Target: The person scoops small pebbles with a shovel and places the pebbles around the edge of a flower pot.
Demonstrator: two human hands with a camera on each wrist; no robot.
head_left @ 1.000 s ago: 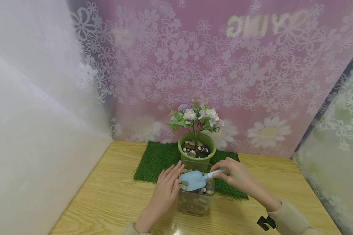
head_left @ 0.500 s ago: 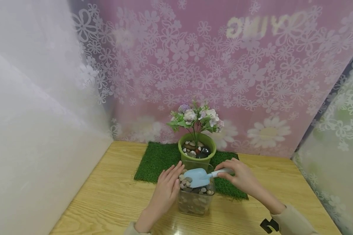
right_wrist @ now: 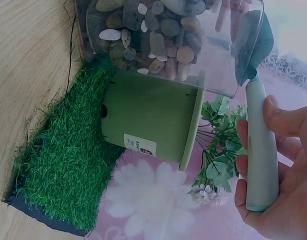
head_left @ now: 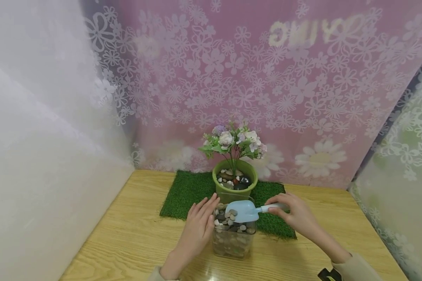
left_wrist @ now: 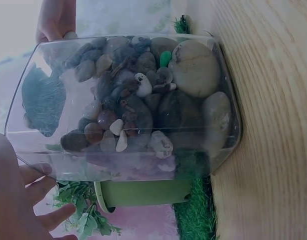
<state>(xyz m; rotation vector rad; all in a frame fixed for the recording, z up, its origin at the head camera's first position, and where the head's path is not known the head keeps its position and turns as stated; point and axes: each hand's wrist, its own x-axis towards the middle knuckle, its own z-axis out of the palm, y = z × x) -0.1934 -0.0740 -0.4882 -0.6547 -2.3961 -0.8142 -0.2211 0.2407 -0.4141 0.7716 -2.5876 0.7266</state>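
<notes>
My right hand (head_left: 297, 216) grips the white handle of a light blue trowel (head_left: 242, 211). In the head view the blade lies over a clear plastic container (head_left: 232, 244), with a few small stones at its tip. Pebbles (left_wrist: 128, 110) of mixed sizes fill the lower part of the container, as the left wrist view shows. My left hand (head_left: 197, 226), fingers straight, rests along the container's left side near the rim. In the right wrist view, fingers and thumb wrap round the trowel handle (right_wrist: 262, 150).
Right behind the container stands a green flowerpot (head_left: 216, 171) with stones and artificial flowers (head_left: 232, 140). Under the pot is a dark green turf mat (head_left: 186, 195) on the wooden table (head_left: 126, 242). A flowered pink curtain (head_left: 214, 89) hangs behind.
The trowel and my right hand have moved to the right across the container. Small stones are now bunched at the blade's tip. My left hand has stayed in place.
</notes>
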